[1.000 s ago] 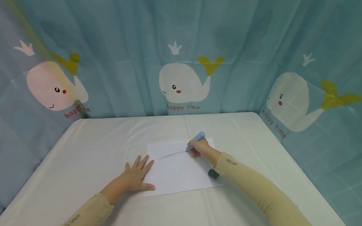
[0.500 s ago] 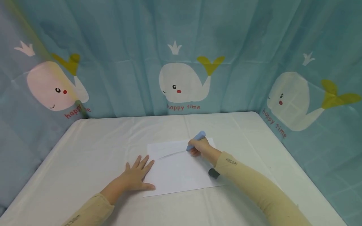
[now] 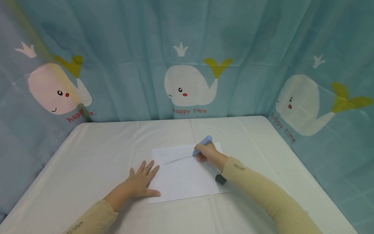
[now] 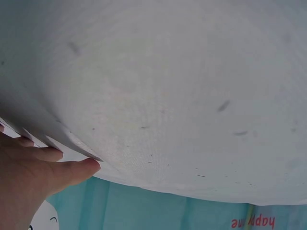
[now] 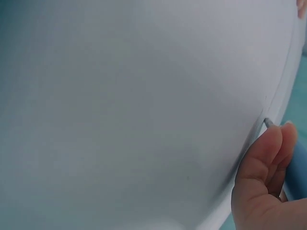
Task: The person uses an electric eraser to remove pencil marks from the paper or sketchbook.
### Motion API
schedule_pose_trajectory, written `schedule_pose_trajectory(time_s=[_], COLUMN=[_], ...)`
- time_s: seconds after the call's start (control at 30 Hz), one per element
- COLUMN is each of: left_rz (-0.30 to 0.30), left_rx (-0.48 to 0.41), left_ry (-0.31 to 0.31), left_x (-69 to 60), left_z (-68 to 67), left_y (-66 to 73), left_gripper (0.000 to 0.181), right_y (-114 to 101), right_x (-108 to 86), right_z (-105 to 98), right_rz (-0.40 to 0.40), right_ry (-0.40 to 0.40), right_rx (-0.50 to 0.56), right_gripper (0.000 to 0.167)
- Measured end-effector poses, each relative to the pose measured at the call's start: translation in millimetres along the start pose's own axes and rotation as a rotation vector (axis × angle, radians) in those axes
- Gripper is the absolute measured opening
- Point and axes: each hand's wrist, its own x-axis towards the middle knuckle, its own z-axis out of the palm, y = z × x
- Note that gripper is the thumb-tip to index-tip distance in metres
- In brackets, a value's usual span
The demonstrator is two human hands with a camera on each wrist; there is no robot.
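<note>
A white sheet of paper point(image 3: 181, 183) lies on the covered table. My left hand point(image 3: 139, 182) rests flat over its left edge with fingers spread; the left wrist view shows the thumb and fingers point(image 4: 79, 170) straight. My right hand point(image 3: 206, 152) pinches a light blue marker point(image 3: 206, 140) near its tip, over the upper right of the paper. In the right wrist view the marker point(image 5: 297, 172) is partly behind the fingers, its dark tip at the surface. A faint grey streak runs left from the tip; whether ink or shadow I cannot tell. A dark cap point(image 3: 220, 179) lies by the right forearm.
A white cloth point(image 3: 102, 152) covers the table. Light blue curtains point(image 3: 131, 81) printed with whales stand along its back, left and right sides. My right sleeve point(image 3: 263, 191) crosses the paper's lower right corner.
</note>
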Motion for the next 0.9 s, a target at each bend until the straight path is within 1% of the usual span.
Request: schedule_pose_trajectory(time_s=[0.2,0.37,0.47,0.6,0.77,0.9], left_rz=[0.008,0.007,0.016,0.008,0.002,-0.005], left_rx=[0.0,-0.001,-0.005,-0.007,-0.022,-0.017], left_ry=[0.004,-0.003,0.0,0.002,0.0,-0.005], left_x=[1.9,3.2,3.0,1.8,0.9,1.3], left_z=[0.6,1.4,1.6,0.7,-0.9,-0.3], left_y=[0.6,1.0,1.5,2.9,4.7,4.3], left_gripper=[0.107,0.108,0.107,0.106,0.106,0.106], right_y=[0.2,0.5,0.5,0.2,0.8,1.2], right_x=[0.1,-0.4,-0.8,-1.2,0.4,0.1], right_z=[-0.9,-1.5,-1.9,-1.0,-1.0,-1.3], right_rz=[-0.001,-0.006,-0.003,0.001,0.003,0.005], right_ry=[0.004,-0.001,0.005,-0.008,0.017,0.006], right_rx=[0.007,-0.001,-0.003,-0.015,-0.001,0.001], right_gripper=[0.022,0.02,0.019,0.02,0.02,0.021])
